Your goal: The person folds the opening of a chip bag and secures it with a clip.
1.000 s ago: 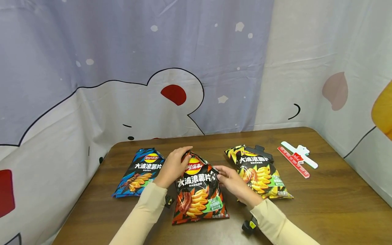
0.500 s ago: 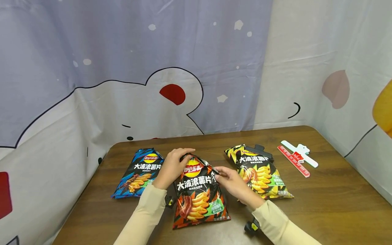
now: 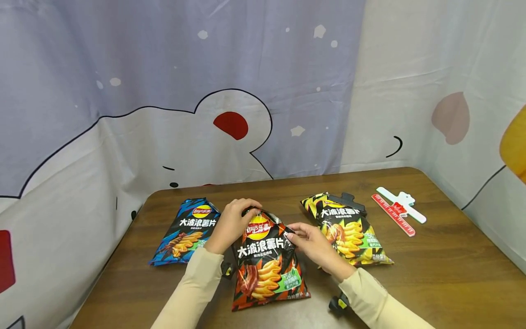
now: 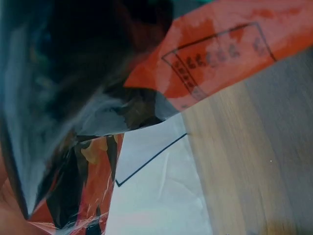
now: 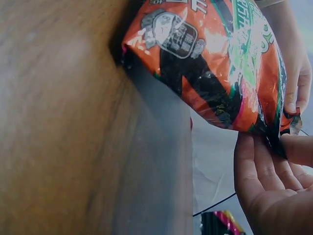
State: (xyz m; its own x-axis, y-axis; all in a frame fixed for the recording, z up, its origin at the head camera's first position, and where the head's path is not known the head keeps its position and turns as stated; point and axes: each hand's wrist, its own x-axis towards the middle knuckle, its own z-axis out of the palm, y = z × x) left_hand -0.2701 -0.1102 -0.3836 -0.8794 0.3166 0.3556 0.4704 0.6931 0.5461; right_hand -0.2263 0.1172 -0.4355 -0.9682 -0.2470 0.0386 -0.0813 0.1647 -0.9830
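Note:
A red and black bag of potato chips (image 3: 265,260) stands tilted on the table, its top edge between both hands. My left hand (image 3: 233,224) pinches the top left corner. On the other side my right hand (image 3: 314,244) pinches the top right corner between thumb and fingers. The right wrist view shows that right hand (image 5: 274,176) below the bag's folded corner, with the left hand (image 5: 296,73) behind. Close up in the left wrist view, the bag (image 4: 220,54) fills the upper part and hides most of the left hand.
To the left lies a blue chip bag (image 3: 186,233). On the right rests a yellow chip bag (image 3: 351,235), with a black clip (image 3: 347,202) across its top. Farther right are a red clip (image 3: 394,214) and a white clip (image 3: 404,201) on the wooden table (image 3: 444,256). A curtain hangs behind.
The red bag's lower edge has come slightly nearer to me and its top leans a little more. Both hands keep their hold on the corners.

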